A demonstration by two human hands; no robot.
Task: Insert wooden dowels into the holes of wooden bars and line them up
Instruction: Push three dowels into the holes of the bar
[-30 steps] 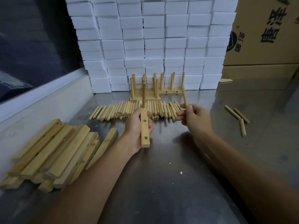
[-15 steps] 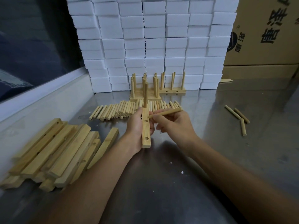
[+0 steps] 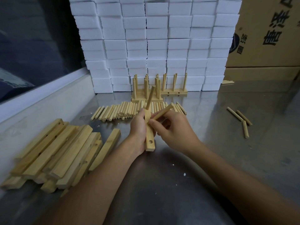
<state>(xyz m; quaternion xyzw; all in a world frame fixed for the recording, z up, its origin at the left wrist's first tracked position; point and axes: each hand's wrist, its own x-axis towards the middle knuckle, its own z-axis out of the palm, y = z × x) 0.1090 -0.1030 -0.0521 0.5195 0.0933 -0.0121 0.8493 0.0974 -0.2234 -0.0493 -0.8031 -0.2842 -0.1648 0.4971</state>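
My left hand grips a wooden bar at mid-table, its long axis pointing away from me. One dowel stands in the bar's far hole, and an open hole shows near its close end. My right hand pinches a second dowel, its lower tip at the bar's middle, slanting up to the right. A row of loose dowels lies just beyond my hands. Finished bars with upright dowels stand behind that row.
A heap of bare wooden bars lies at the left on the metal table. Three stray dowels lie at the right. White foam blocks are stacked at the back, and cardboard boxes stand at the back right.
My right hand carried a dowel from the right over to the bar and lowered its tip to the bar's middle. The bar tilted slightly in my left hand.
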